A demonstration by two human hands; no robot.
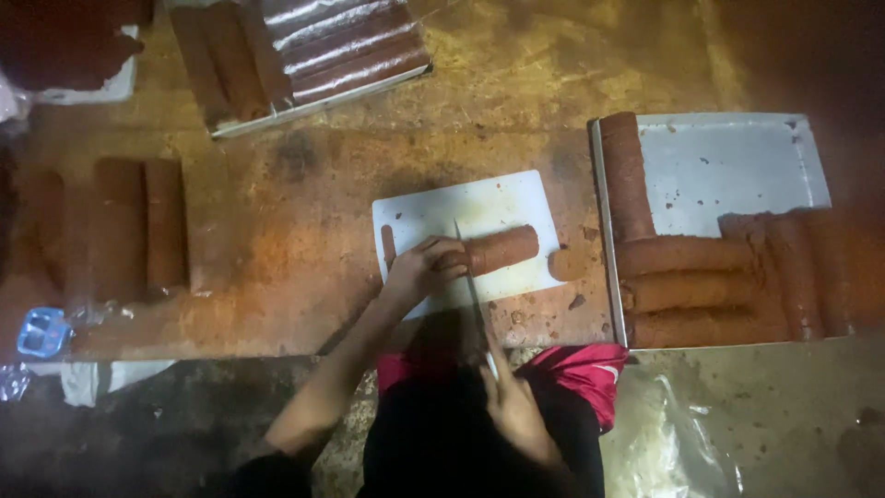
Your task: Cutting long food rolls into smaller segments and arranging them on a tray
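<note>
The reddish-brown cylindrical log of soft paste (493,250) lies lengthwise on the white rectangular plastic cutting board (433,208), with its left end under the left hand (422,267). The left hand is curled over that end, fingers pressed together and bearing down on the log. The long thin-bladed knife (470,281) stands across the log just to the right of the left hand's fingers, blade running from the board's middle back toward the person. The right hand (516,415) is closed around the knife handle, well below the board and nearer the person's body; the grip itself is dim and partly hidden. The board rests on the worn orange-brown desk (304,240). To the right of both hands, a flat metal tray (728,161) carries several more reddish-brown logs (687,254), some laid crosswise and some upright along its left edge; a small cut piece of paste (567,263) lies between board and tray. Beyond the left hand, at the desk's far edge, a second tray (304,109) holds logs wrapped in clear film. Far to the left of the left hand, two unwrapped logs (143,226) lie side by side on the desk, and a small blue object (41,332) sits near the desk's near edge. A red and black garment (572,369) shows beneath the right hand.
</note>
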